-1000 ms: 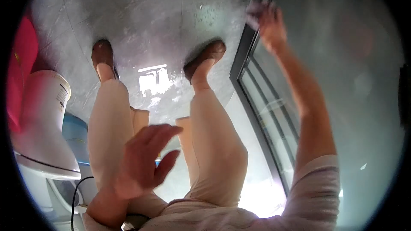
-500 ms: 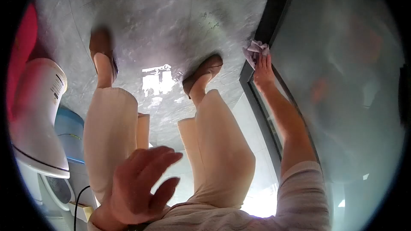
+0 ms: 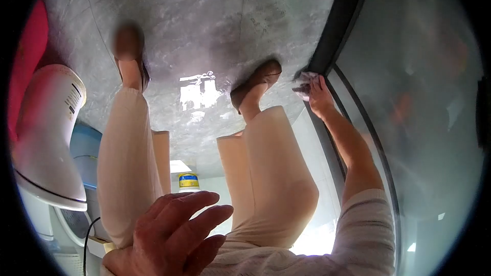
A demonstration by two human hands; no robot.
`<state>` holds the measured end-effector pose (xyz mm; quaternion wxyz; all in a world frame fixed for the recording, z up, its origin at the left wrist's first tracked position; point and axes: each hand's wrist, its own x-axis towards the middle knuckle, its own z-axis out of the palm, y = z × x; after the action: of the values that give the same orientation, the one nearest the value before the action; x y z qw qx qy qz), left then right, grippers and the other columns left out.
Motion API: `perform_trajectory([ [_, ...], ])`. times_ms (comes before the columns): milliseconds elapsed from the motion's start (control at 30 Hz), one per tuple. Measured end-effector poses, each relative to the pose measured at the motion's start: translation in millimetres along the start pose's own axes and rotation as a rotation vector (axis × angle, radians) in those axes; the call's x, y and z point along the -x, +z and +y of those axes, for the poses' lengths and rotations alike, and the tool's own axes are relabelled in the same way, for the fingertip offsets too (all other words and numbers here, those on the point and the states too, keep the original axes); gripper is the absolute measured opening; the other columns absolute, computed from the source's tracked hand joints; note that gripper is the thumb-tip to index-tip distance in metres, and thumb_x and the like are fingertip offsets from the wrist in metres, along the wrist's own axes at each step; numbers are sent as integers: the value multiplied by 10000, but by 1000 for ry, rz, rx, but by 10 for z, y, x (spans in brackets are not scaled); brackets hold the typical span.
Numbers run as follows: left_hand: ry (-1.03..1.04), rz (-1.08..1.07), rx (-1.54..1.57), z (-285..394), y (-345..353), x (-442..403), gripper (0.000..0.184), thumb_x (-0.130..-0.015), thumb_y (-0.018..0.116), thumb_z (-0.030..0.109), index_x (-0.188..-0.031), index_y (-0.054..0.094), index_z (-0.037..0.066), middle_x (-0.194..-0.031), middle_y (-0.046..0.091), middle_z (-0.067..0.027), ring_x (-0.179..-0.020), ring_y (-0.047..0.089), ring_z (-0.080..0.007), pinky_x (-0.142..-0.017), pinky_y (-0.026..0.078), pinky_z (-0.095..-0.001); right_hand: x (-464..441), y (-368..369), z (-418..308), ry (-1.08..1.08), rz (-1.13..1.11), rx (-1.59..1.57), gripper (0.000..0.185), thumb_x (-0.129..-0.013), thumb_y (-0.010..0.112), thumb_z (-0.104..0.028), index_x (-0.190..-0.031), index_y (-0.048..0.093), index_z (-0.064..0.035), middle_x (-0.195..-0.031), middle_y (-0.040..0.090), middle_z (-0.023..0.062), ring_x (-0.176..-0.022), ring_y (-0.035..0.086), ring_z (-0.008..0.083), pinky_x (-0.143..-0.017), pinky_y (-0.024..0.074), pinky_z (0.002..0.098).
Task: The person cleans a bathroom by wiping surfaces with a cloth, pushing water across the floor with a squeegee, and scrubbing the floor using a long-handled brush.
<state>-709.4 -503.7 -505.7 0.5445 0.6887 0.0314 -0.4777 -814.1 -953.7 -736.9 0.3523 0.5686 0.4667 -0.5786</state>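
Note:
My right hand (image 3: 320,98) is stretched out to the right, its fingers closed on a crumpled greyish-purple cloth (image 3: 307,79). The cloth is pressed against the dark frame (image 3: 335,28) beside a large glass panel (image 3: 429,107), low down near the grey floor. Part of the cloth is hidden under my fingers. Close to the camera, my left hand (image 3: 176,235) hangs in front of my legs with bent fingers apart and nothing in it.
A white toilet (image 3: 51,133) stands at the left, with a blue bucket (image 3: 84,148) and something red (image 3: 30,56) beside it. A container with a yellow-and-blue label (image 3: 188,181) shows between my legs. The grey tiled floor (image 3: 199,15) reflects light.
My right hand and the cloth have moved down in the picture, closer to my body along the frame. My left fingers have spread a little. The labelled container has come into view.

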Motion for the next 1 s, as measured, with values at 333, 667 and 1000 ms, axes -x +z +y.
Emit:
perform_trajectory([
  [333, -49, -32, -14, 0, 50, -80, 302, -649, 618, 104, -922, 575, -19, -910, 579, -212, -774, 614, -303, -642, 513, -369, -523, 296, -373, 96, -133, -176, 431, -888, 333, -280, -1207, 501, -44, -1344, 372, 123, -1299, 202, 318, -1040, -38, 520],
  [667, 48, -36, 0, -4, 152, -184, 374, -668, 632, -2, -1028, 534, -34, -898, 554, -183, -753, 562, -296, -635, 471, -358, 440, 267, -567, -8, -14, -111, 439, -887, 352, -250, -1244, 444, -12, -1361, 336, 140, -1304, 198, 300, -1044, -48, 521],
  [1000, -38, -17, 82, -103, 183, 49, 304, -736, 577, 38, -1033, 546, -19, -967, 562, -190, -868, 562, -311, -762, 455, -351, 850, 98, -554, 85, -183, -130, 482, -889, 337, -222, -1305, 326, 23, -1382, 297, 135, -1299, 205, 305, -1051, -19, 523],
])
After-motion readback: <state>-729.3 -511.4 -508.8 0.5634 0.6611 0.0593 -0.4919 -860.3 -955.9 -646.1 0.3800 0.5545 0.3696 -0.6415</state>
